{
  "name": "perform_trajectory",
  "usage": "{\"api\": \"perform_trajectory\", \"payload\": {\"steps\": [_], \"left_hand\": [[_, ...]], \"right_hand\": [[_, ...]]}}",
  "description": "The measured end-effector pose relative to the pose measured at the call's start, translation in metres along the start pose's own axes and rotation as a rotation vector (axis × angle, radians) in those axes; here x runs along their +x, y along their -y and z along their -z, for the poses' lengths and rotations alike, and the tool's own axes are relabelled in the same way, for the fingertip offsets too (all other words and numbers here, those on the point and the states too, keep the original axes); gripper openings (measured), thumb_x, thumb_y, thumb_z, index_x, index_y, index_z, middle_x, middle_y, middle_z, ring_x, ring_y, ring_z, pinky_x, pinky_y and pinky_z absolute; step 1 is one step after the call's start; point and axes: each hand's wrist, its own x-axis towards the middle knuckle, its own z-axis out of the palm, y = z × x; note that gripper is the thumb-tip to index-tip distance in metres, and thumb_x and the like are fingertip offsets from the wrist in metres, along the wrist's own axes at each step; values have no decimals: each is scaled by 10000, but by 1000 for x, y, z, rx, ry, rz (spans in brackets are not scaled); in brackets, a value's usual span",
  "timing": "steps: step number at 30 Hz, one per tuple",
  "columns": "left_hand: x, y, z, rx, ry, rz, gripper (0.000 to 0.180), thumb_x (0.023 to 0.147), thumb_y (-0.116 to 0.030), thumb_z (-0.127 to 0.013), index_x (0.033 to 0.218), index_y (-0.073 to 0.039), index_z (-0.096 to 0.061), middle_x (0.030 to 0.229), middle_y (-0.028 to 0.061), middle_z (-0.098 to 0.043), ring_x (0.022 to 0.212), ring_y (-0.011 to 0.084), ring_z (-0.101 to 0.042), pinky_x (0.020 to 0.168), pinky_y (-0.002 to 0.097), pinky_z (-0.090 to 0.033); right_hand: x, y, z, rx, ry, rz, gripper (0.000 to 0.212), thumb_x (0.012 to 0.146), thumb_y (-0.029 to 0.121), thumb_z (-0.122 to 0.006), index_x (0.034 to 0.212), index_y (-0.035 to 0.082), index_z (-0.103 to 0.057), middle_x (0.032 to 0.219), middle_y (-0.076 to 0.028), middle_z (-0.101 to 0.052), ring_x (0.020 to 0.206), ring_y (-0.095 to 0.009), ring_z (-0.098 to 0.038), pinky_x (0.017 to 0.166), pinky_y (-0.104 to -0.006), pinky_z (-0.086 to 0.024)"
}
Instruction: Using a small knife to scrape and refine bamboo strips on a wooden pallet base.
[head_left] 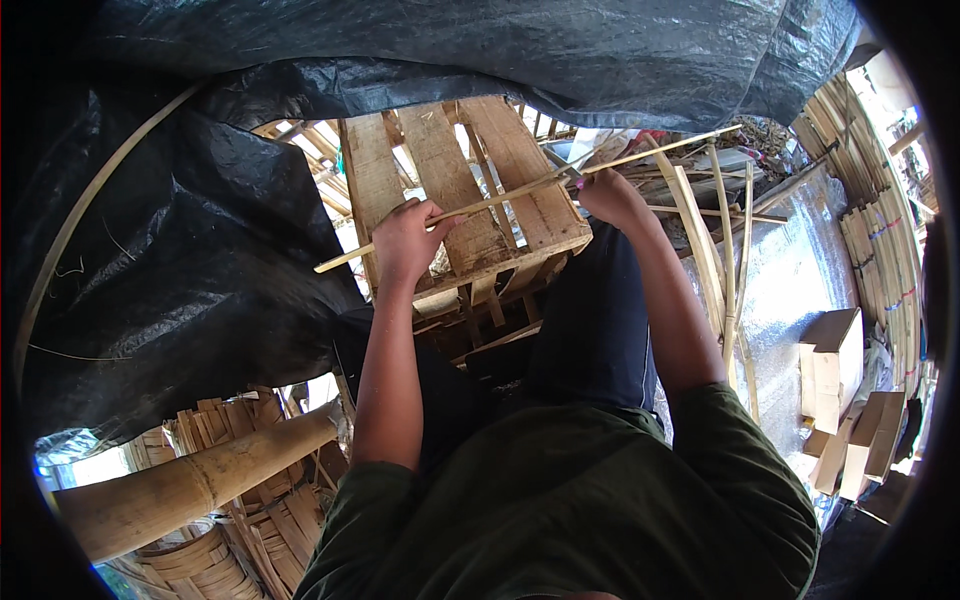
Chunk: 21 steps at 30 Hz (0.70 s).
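Observation:
A long, thin bamboo strip point(510, 194) slants over a slatted wooden crate point(420, 130), rising from lower left to upper right. My left hand point(403, 238) is closed around the strip near its lower left end. Over the crate's right edge, my right hand point(612, 200) is closed on a knife, its handle hidden in my fist. The knife's grey blade point(566, 168) shows just beyond the fingers, close against the strip. Whether the blade is cutting into the bamboo cannot be made out.
Black plastic sheeting point(180, 250) hangs at left and overhead. Several bamboo strips point(705, 240) lean beside my right knee. A thick bamboo pole point(200, 485) is at lower left, above woven bamboo point(190, 565). At right are a shiny silver sheet point(800, 260), wooden blocks point(832, 360) and bundled strips point(880, 270).

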Motion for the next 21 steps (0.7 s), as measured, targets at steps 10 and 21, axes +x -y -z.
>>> {"api": "perform_trajectory", "payload": {"steps": [10,21], "left_hand": [[-1,5,-3,-33,-85,-64,358,775,-438,-807,741,-115,-657,709,10,-631,672,206,-658,576,352,-507],[5,3,-7,15,-29,-1,364,810,-458,-770,772,-111,-665,735,22,-638,690,224,-662,592,356,-503]], "right_hand": [[4,34,64,-115,219,-339,375,895,241,-509,1093,-5,-712,1122,-249,-686,1086,-404,-660,920,-477,-523],[-6,-41,11,1490,-232,-782,343,1068,332,-402,876,95,-560,597,83,-348,419,-38,-262,375,-239,-195]]}}
